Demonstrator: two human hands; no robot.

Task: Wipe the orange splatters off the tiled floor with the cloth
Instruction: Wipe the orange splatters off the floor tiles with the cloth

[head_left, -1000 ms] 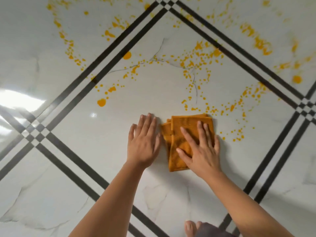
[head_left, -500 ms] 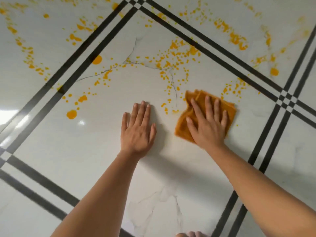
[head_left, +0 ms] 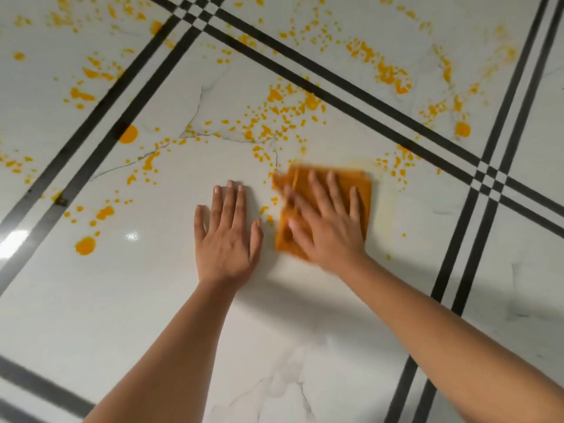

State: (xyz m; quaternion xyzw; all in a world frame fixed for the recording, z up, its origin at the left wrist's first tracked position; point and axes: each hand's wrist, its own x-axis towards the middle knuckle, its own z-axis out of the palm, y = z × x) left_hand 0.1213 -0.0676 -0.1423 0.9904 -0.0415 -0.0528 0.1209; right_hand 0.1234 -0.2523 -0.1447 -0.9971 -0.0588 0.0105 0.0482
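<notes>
Back toward the left hand [head_left: 227, 239] comes the folded orange cloth [head_left: 363, 193], blurred with motion and flat on the white marble-look tiled floor [head_left: 122, 300], just below a dense scatter of orange splatters [head_left: 274, 123]. The right hand [head_left: 329, 230] presses it down with straight, spread fingers. Beside it, the left hand lies palm-flat on bare tile, fingers extended, holding nothing.
</notes>
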